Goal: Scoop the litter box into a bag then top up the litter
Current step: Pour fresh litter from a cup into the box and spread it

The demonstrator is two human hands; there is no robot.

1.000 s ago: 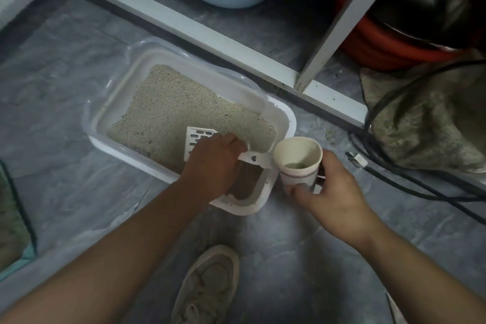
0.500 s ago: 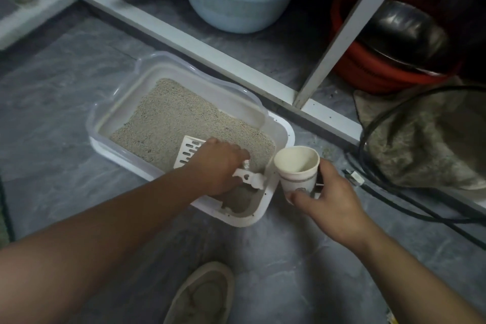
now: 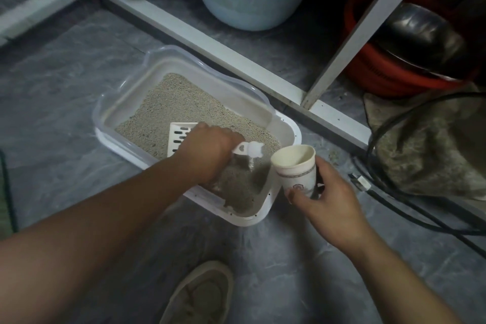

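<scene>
Litter box (image 3: 285, 130), white with a clear rim, holds pale grainy litter (image 3: 178, 105); left hand (image 3: 207, 152) fingers grip a slotted white scoop (image 3: 180, 137), right hand (image 3: 328, 200) fingers clasp a paper cup (image 3: 295, 168).

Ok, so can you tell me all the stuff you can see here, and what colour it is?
Litter box: one, white, on the grey floor.
Litter: pale beige, inside the box.
Scoop: one, white, slotted, over the litter.
Paper cup: one, white, at the box's right edge.
Basin: one, pale blue, behind the frame.
Red tub: one, holding a metal bowl.
Cables: black, on the right.
Shoe: one, beige, bottom centre.
Left hand: holding the scoop.
Right hand: holding the cup.
</scene>
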